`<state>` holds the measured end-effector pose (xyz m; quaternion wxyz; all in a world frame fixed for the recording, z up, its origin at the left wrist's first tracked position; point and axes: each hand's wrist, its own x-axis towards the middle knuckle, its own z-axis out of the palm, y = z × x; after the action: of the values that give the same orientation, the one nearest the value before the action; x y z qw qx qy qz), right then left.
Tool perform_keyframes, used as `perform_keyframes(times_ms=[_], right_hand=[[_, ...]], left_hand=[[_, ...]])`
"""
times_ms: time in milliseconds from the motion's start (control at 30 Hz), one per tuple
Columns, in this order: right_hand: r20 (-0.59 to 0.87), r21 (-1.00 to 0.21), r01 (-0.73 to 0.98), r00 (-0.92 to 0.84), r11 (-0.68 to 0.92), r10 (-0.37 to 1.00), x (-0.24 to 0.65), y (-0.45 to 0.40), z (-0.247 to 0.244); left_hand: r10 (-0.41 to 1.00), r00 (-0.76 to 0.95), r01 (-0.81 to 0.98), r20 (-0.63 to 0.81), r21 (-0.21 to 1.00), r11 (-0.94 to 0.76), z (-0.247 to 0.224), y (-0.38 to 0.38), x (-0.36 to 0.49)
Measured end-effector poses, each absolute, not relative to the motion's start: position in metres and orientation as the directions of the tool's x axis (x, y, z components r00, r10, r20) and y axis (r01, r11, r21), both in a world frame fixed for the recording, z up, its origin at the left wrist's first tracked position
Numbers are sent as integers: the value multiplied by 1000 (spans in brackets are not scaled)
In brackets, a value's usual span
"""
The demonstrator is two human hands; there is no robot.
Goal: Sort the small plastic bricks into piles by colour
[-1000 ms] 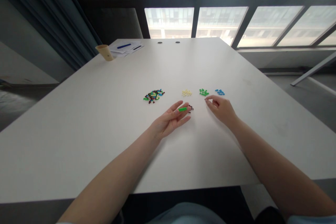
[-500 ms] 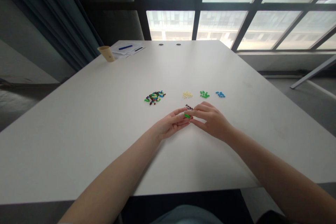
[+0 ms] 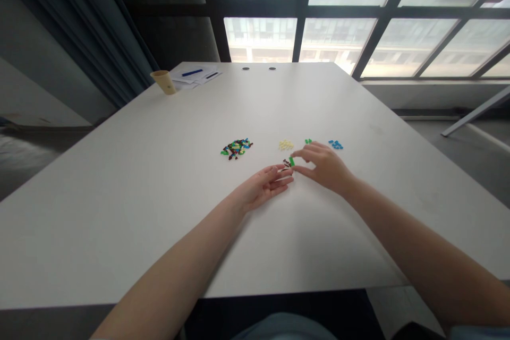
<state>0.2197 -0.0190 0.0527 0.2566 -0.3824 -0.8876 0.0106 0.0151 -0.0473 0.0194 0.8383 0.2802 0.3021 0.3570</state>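
Between the thumb and fingertips of my right hand (image 3: 324, 167) is a small green toy brick (image 3: 292, 161), held above the white table. My left hand (image 3: 265, 185) lies palm up just left of it, fingers stretched out and thumb resting near the index finger. Whether a tiny piece lies in its palm I cannot make out. Just beyond my left fingertips is a little group of dark brown bricks (image 3: 286, 162), partly covered by the fingers. Green bricks (image 3: 308, 141) show behind my right hand, which hides most of that group.
A mixed heap of coloured bricks (image 3: 236, 149) lies left of the hands. Cream bricks (image 3: 286, 144) and blue bricks (image 3: 336, 144) form separate groups farther back. At the far left stand a paper cup (image 3: 164, 83) and papers with a blue pen (image 3: 192, 72).
My right hand has drawn away from my left, carrying the green brick up and slightly right. My left fingers have let go of it and loosened.
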Motion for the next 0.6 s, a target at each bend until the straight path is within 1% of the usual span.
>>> perform_keyframes(times_ms=[33, 100, 167, 233, 467, 533, 600], right_hand=[[446, -233, 725, -513, 649, 733, 226, -7, 50], [413, -263, 838, -350, 478, 841, 238, 19, 44], [323, -275, 901, -242, 336, 915, 246, 42, 37], [241, -265, 932, -185, 248, 953, 249, 58, 30], [67, -147, 984, -94, 103, 993, 241, 76, 16], [47, -136, 986, -86, 92, 995, 241, 77, 14], [62, -159, 982, -95, 104, 994, 243, 77, 16]], left_hand=[[777, 553, -440, -301, 687, 579, 20, -47, 14], [799, 523, -464, -296, 688, 558, 21, -46, 13], [822, 479, -487, -308, 686, 541, 21, -45, 12], [833, 443, -493, -330, 687, 534, 21, -43, 11], [842, 396, -491, -367, 690, 531, 27, -42, 10], [843, 393, -489, -368, 692, 531, 27, -43, 10], [843, 399, -488, -361, 695, 528, 27, -43, 10]])
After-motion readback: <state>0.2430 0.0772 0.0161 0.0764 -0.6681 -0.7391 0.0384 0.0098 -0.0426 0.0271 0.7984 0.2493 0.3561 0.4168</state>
